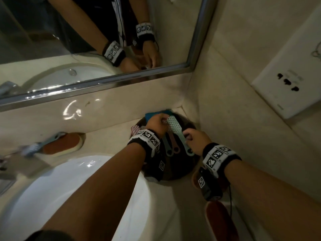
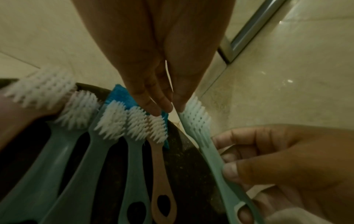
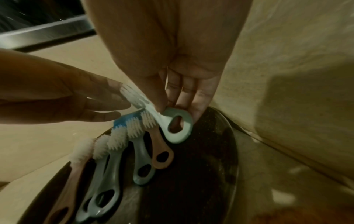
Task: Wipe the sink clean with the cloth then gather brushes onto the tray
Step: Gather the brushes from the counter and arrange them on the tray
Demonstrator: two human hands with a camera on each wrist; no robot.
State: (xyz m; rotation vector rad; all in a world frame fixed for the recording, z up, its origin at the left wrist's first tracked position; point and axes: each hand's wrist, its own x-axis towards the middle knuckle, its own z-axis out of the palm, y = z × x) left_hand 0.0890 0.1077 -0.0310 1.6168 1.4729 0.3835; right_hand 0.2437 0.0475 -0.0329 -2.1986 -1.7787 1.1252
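Head view, tray corner: a dark round tray point(image 1: 189, 169) sits on the beige counter beside the white sink point(image 1: 78, 185), in the corner under the mirror point(image 1: 104, 40).
Tray contents: several brushes lie side by side, heads toward the mirror, handles toward the person; a blue cloth point(image 1: 152, 114) lies at the tray's far edge.
Held brush: a mint brush point(image 1: 178, 134) runs the same way, its back up.
Left wrist view: the left hand point(image 2: 153, 72) has straight fingers touching the mint brush's head point(image 2: 195, 112); a tan-handled brush point(image 2: 159, 154) lies next to it on the tray.
Right wrist view: the right hand point(image 3: 176, 84) pinches the mint handle near its looped end point(image 3: 178, 127), above the tray.
Off the tray: one more brush point(image 1: 43, 143) lies on the counter behind the sink.
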